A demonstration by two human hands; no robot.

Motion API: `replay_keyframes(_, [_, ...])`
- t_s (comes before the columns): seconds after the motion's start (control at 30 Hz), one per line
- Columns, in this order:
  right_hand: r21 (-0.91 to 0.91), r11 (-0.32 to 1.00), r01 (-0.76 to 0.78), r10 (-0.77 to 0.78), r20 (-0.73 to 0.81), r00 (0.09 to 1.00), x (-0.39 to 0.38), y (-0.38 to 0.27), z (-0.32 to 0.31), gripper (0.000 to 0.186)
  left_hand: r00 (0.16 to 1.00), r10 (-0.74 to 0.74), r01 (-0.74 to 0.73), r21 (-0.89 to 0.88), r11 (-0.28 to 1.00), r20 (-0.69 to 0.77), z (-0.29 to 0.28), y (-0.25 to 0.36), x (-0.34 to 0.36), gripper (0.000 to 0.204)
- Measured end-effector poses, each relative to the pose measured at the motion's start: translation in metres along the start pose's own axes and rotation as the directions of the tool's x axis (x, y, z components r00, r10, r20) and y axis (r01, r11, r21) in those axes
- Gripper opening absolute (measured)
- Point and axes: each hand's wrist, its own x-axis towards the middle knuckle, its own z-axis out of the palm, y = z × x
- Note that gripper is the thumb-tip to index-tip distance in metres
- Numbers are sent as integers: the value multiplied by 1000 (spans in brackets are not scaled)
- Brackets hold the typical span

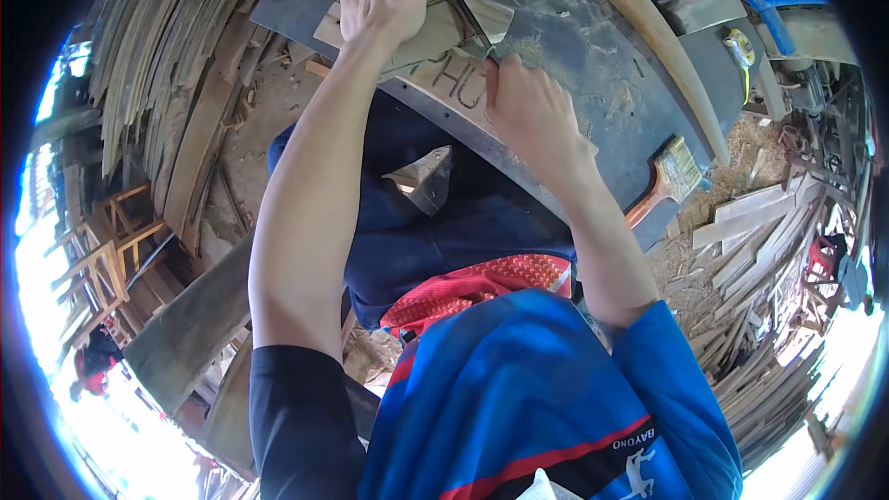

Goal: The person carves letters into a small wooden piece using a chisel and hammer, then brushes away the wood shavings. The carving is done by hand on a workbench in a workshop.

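Note:
My right hand is wrapped round the near end of a long, narrow dark metal tool. It slants up and left across a pale piece of wood; whether it is a file or a saw I cannot tell. Over that wood my left hand is closed, its thumb up beside the tool's far end. What its curled fingers grip is hidden. Just under the right hand, along the table's near edge, lies a light wooden board with dark letters marked on it.
Sawdust lies on the dark table. To the right are a curved wooden handle, a wide paintbrush and a yellow tape measure. Stacked planks stand at the left; wood strips pile up at the right.

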Motion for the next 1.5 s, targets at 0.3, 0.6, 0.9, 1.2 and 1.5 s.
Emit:
replay_keyframes(0.3, [47, 996, -77, 75, 51, 996, -37, 2, -9, 24, 999, -4, 2, -65, 998, -37, -16, 17, -8, 76])
replay_keyframes(0.6, [4, 990, -138, 137, 95, 986, -63, 0, -27, 28, 985, 15, -5, 53, 999, -173, 1, -4, 2, 74])
replay_keyframes(0.9, [-26, 1000, 13, -12, 49, 999, -5, 5, -37, 38, 996, -21, 23, 20, 1000, -88, -16, -15, 5, 72])
replay_keyframes(1.2, [23, 999, -33, 29, 158, 987, -54, 2, -62, 39, 974, 169, -176, -32, 984, -149, -7, -8, -4, 69])
replay_keyframes(1.5, [-34, 994, -107, 111, 130, 985, -38, -25, -62, 41, 969, 33, -54, -80, 995, -246, -6, -10, -13, 67])
